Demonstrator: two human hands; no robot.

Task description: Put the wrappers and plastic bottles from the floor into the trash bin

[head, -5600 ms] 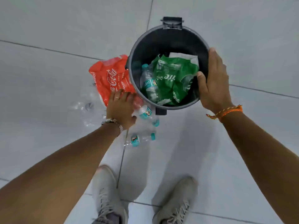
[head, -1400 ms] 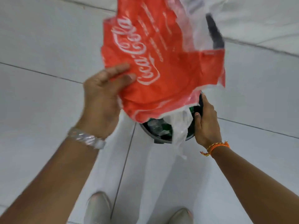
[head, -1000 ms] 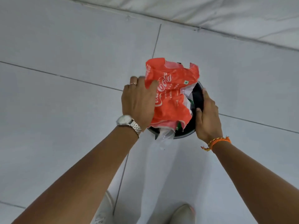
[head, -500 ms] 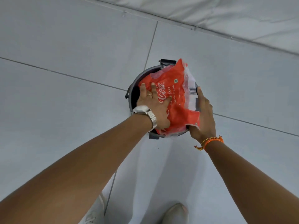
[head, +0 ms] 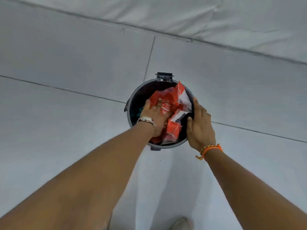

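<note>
The round dark grey trash bin (head: 132, 100) stands on the tiled floor straight ahead. A crumpled red Coca-Cola wrapper (head: 172, 127) fills most of its opening, with one red and white corner sticking up at the far right rim. My left hand (head: 155, 114) is inside the bin, palm down, fingers spread flat on the wrapper. My right hand (head: 199, 125) grips the bin's right rim, thumb inside. A bit of green shows at the bin's left inner side. No bottles are visible on the floor.
Pale grey floor tiles (head: 66, 113) with thin dark joints surround the bin. A white wall base (head: 216, 19) runs across the top. The toe of one shoe (head: 181, 224) shows at the bottom edge.
My left hand carried the red wrapper over the bin and has pressed it down inside, so it sits lower and more crumpled. My right hand has stayed on the rim.
</note>
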